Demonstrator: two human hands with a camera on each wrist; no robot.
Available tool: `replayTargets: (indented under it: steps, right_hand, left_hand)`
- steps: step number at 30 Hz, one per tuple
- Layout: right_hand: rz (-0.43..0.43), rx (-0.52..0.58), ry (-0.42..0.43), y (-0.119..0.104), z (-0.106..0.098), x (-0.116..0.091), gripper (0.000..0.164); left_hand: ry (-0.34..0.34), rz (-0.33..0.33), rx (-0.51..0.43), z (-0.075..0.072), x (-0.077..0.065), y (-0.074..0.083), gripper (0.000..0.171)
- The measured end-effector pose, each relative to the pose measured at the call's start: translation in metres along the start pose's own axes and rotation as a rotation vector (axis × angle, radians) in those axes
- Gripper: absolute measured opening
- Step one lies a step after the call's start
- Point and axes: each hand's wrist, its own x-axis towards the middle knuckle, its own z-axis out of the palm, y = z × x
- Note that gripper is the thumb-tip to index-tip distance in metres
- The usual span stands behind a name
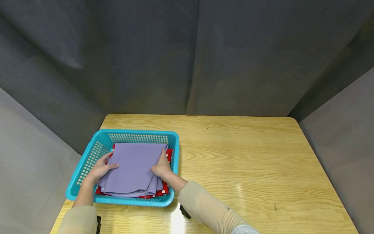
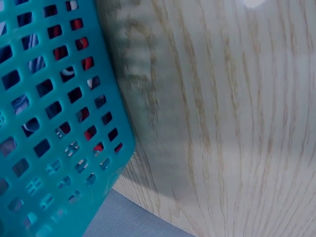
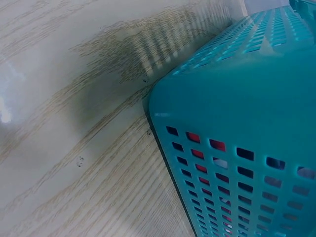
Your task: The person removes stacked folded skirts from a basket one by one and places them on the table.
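Observation:
A folded purple cloth lies in a turquoise plastic basket, on top of a red cloth with white dots. My left hand holds the purple cloth's left side, thumb on top. At the right side my right hand grips it, also with the thumb above and other fingers mostly hidden. Both wrist views show only the basket's perforated outside, its wall on the left and its corner on the right, with bits of red through the holes; neither hand appears there.
The basket stands at the left part of a light wooden table. Dark grey curtains hang behind the table, and paler grey panels flank it on both sides.

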Motion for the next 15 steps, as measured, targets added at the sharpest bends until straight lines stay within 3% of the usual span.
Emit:
replayTargets:
  steps: [15]
  right_hand:
    - [-0.056, -0.012, 0.007, -0.0013, -0.0027, -0.0031, 0.092]
  left_hand:
    - [0.044, 0.044, -0.021, -0.0005, -0.0008, -0.0003, 0.081]
